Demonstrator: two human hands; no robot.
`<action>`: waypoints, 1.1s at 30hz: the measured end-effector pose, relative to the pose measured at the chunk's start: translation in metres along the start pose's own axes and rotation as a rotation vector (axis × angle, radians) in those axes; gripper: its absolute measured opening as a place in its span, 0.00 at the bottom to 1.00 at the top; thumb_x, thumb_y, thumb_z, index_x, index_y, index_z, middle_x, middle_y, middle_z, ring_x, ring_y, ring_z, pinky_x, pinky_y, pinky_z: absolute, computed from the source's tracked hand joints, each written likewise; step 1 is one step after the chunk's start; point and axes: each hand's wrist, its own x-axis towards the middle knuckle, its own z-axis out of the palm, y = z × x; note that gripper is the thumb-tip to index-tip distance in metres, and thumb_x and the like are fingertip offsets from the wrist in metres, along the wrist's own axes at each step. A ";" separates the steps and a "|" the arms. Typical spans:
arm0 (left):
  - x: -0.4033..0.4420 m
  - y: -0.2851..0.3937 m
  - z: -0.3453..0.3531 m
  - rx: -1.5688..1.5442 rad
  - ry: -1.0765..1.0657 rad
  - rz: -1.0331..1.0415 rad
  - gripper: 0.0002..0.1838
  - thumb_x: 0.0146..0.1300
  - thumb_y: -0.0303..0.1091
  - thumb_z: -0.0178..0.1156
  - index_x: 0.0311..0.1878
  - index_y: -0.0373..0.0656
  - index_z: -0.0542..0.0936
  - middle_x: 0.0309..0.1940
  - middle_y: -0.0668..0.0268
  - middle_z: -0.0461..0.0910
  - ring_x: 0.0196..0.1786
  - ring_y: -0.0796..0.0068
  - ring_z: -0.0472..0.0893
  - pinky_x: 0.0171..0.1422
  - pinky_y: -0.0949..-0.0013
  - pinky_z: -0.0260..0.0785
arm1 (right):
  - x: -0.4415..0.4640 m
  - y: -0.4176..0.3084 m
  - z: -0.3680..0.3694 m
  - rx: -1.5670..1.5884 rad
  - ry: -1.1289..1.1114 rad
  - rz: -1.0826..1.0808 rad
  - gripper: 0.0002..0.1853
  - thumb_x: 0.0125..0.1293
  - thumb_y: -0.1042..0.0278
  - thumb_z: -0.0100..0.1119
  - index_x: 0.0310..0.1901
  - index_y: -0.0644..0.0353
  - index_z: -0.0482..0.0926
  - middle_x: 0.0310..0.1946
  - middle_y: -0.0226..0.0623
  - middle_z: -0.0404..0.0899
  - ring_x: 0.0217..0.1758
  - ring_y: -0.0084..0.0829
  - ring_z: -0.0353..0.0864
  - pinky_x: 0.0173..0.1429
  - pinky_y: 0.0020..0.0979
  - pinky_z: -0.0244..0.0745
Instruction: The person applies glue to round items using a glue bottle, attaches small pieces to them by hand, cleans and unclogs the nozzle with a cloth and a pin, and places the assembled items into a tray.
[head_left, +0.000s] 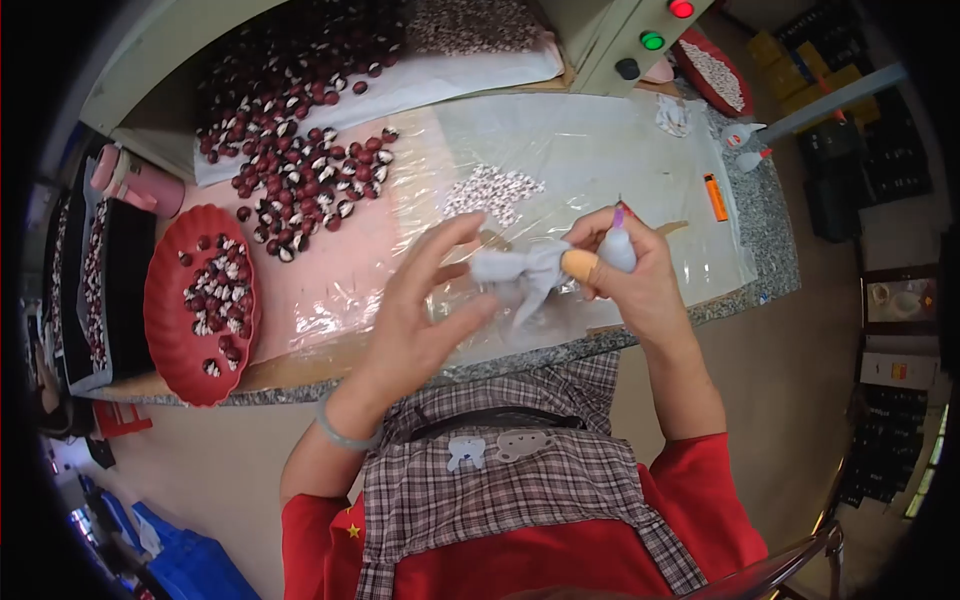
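My right hand [630, 265], with an orange finger cover, is closed around a small translucent glue bottle [617, 245] with a purple tip. A whitish knotted cloth [530, 268], blurred by motion, hangs beside the thumb of that hand. To its left is my left hand [430, 300], its fingers spread and curved toward the cloth, with nothing visible between them. Just beyond both hands, a pile of small white pieces with dark marks [493, 194] lies on the plastic-covered worktop [590, 150].
Many dark red and white round pieces [310, 180] lie at the back left. A red scalloped tray [165, 310] with similar pieces stands at the left edge, near a pink flask [140, 182]. On the right are an orange lighter [715, 197] and a red bowl [712, 75].
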 end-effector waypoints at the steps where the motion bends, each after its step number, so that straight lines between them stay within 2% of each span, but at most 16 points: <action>1: -0.002 -0.005 0.001 -0.087 -0.020 -0.065 0.19 0.59 0.27 0.62 0.54 0.38 0.74 0.50 0.60 0.77 0.52 0.70 0.76 0.55 0.68 0.69 | 0.000 0.005 0.008 0.021 -0.051 0.030 0.08 0.57 0.79 0.62 0.39 0.63 0.76 0.28 0.27 0.76 0.26 0.14 0.72 0.29 0.18 0.68; 4: -0.008 -0.018 -0.002 -0.248 -0.141 -0.301 0.16 0.63 0.30 0.61 0.52 0.37 0.72 0.42 0.64 0.79 0.44 0.79 0.78 0.47 0.76 0.70 | 0.000 0.019 0.023 0.063 -0.146 0.062 0.10 0.57 0.79 0.61 0.41 0.62 0.74 0.35 0.29 0.75 0.31 0.16 0.74 0.33 0.19 0.70; 5: -0.011 -0.024 -0.003 -0.322 -0.097 -0.336 0.10 0.64 0.29 0.60 0.46 0.39 0.73 0.36 0.69 0.79 0.37 0.85 0.76 0.40 0.80 0.69 | 0.000 0.022 0.027 0.069 -0.145 0.036 0.11 0.58 0.79 0.60 0.42 0.62 0.73 0.38 0.30 0.75 0.34 0.18 0.74 0.36 0.21 0.71; 6: -0.013 -0.029 -0.005 -0.339 -0.069 -0.357 0.09 0.64 0.29 0.60 0.45 0.39 0.74 0.36 0.69 0.79 0.35 0.85 0.76 0.38 0.81 0.69 | 0.000 0.025 0.030 0.077 -0.144 0.010 0.11 0.58 0.79 0.59 0.43 0.62 0.72 0.40 0.31 0.75 0.37 0.19 0.74 0.39 0.23 0.73; 8: -0.014 -0.036 -0.012 -0.372 -0.013 -0.395 0.09 0.63 0.30 0.61 0.44 0.38 0.75 0.35 0.69 0.80 0.33 0.87 0.76 0.34 0.82 0.69 | 0.000 0.039 0.028 -0.119 -0.154 -0.136 0.11 0.59 0.77 0.58 0.43 0.61 0.71 0.43 0.35 0.74 0.41 0.25 0.75 0.45 0.27 0.72; 12: -0.015 -0.036 -0.015 -0.456 0.044 -0.391 0.09 0.63 0.29 0.61 0.44 0.36 0.77 0.36 0.67 0.80 0.37 0.84 0.77 0.40 0.80 0.71 | -0.004 0.041 0.031 -0.421 -0.252 -0.292 0.11 0.61 0.72 0.58 0.43 0.62 0.70 0.44 0.42 0.73 0.45 0.38 0.75 0.51 0.34 0.69; 13: -0.015 -0.038 -0.014 -0.467 0.052 -0.382 0.10 0.63 0.28 0.60 0.45 0.35 0.77 0.37 0.67 0.80 0.38 0.84 0.78 0.41 0.79 0.71 | -0.004 0.040 0.033 -0.497 -0.269 -0.324 0.13 0.61 0.69 0.59 0.44 0.62 0.70 0.39 0.46 0.75 0.40 0.45 0.76 0.46 0.36 0.70; 16: -0.018 -0.036 -0.016 -0.609 0.025 -0.386 0.13 0.63 0.26 0.58 0.50 0.32 0.76 0.40 0.62 0.80 0.39 0.80 0.78 0.43 0.77 0.72 | -0.007 0.026 0.039 -0.522 -0.325 -0.036 0.13 0.62 0.67 0.59 0.44 0.64 0.71 0.32 0.47 0.76 0.34 0.47 0.76 0.42 0.38 0.71; 20: -0.020 -0.030 -0.021 -0.745 -0.022 -0.375 0.15 0.63 0.24 0.56 0.53 0.30 0.75 0.44 0.58 0.80 0.42 0.77 0.79 0.45 0.74 0.72 | -0.004 0.040 0.037 -0.504 -0.396 -0.130 0.14 0.62 0.66 0.59 0.44 0.66 0.72 0.28 0.47 0.77 0.30 0.43 0.78 0.38 0.37 0.71; 22: -0.021 -0.033 -0.022 -0.760 -0.036 -0.397 0.14 0.64 0.23 0.54 0.52 0.30 0.76 0.42 0.61 0.81 0.41 0.77 0.80 0.47 0.75 0.73 | -0.002 0.046 0.037 -0.424 -0.423 -0.121 0.15 0.62 0.65 0.59 0.44 0.67 0.72 0.28 0.47 0.76 0.31 0.40 0.78 0.37 0.35 0.71; 28: -0.020 -0.042 -0.023 -0.697 -0.094 -0.409 0.11 0.62 0.25 0.60 0.47 0.33 0.78 0.40 0.64 0.79 0.41 0.78 0.78 0.47 0.75 0.72 | -0.002 0.044 0.035 -0.309 -0.566 0.088 0.15 0.61 0.69 0.57 0.47 0.67 0.73 0.26 0.37 0.75 0.28 0.25 0.74 0.35 0.29 0.71; 32: -0.021 -0.043 -0.024 -0.613 -0.084 -0.398 0.08 0.62 0.25 0.60 0.43 0.34 0.78 0.38 0.66 0.78 0.41 0.80 0.77 0.46 0.75 0.71 | -0.004 0.048 0.036 -0.134 -0.631 0.243 0.15 0.61 0.71 0.53 0.50 0.65 0.74 0.26 0.31 0.74 0.25 0.17 0.71 0.29 0.23 0.69; 33: -0.021 -0.042 -0.024 -0.599 -0.076 -0.359 0.07 0.63 0.26 0.59 0.42 0.35 0.78 0.36 0.68 0.78 0.38 0.82 0.77 0.43 0.78 0.69 | -0.005 0.050 0.038 -0.093 -0.645 0.290 0.15 0.62 0.72 0.52 0.51 0.64 0.73 0.25 0.30 0.73 0.24 0.16 0.70 0.28 0.22 0.68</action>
